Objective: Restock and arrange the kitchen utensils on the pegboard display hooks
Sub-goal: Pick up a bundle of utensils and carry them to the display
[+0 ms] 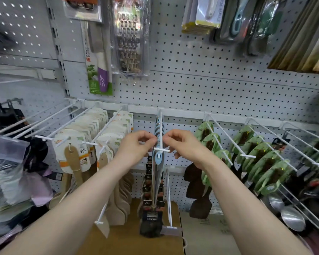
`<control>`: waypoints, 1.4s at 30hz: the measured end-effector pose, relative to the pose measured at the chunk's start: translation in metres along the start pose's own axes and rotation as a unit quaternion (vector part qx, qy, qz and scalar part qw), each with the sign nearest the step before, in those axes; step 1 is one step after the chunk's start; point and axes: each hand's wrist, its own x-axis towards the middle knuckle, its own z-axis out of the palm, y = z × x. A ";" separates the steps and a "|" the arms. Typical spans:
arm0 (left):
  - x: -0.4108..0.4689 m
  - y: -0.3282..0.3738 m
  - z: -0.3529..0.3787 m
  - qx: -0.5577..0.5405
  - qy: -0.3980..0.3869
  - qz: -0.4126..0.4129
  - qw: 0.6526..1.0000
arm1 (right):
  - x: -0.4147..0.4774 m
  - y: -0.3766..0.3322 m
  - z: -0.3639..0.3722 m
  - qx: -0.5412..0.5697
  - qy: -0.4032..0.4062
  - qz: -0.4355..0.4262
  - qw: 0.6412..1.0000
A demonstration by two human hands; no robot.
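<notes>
A white display hook (161,129) juts out from the pegboard (210,85) at centre. Several blue-handled utensils (158,159) hang on it in a tight row, seen edge on. My left hand (136,144) pinches the front utensil's handle top from the left, just behind the hook's white crossbar tip. From the right, my right hand (182,144) pinches the same spot, fingers curled. Both forearms reach up from the bottom of the view.
Wooden spatulas on white cards (75,151) fill the hooks to the left. Dark spatulas with green cards (261,159) fill hooks to the right. A grater (129,39) and a packaged knife (99,67) hang above. Below are brushes (151,208), a cardboard box (136,242) and steel ladles (291,218).
</notes>
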 end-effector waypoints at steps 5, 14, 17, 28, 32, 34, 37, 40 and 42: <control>-0.009 0.000 0.001 0.004 0.001 0.011 1.000 | -0.009 0.004 0.004 0.000 -0.005 -0.024 1.000; 0.001 0.000 0.009 0.021 0.024 0.003 0.999 | 0.002 0.008 0.011 0.016 0.030 -0.021 0.999; -0.002 -0.001 0.009 -0.005 0.030 -0.013 0.999 | 0.001 0.011 0.009 0.018 0.026 -0.021 0.999; -0.036 -0.001 -0.003 -0.172 -0.073 -0.021 0.982 | -0.022 0.018 0.002 0.096 -0.082 -0.085 0.988; -0.034 -0.003 0.001 -0.179 -0.057 -0.023 0.982 | -0.021 0.017 0.004 0.117 -0.075 -0.084 0.987; -0.032 -0.004 0.002 -0.179 -0.053 -0.020 0.982 | -0.020 0.018 0.004 0.121 -0.071 -0.085 0.986; -0.033 -0.007 0.001 -0.179 -0.056 -0.012 0.982 | -0.024 0.017 0.006 0.117 -0.068 -0.087 0.987; -0.038 -0.016 -0.003 -0.162 -0.069 0.008 0.984 | -0.029 0.021 0.013 0.121 -0.013 -0.077 0.990; -0.043 -0.025 -0.010 -0.142 -0.081 0.021 0.986 | -0.035 0.026 0.021 0.123 0.039 -0.066 0.989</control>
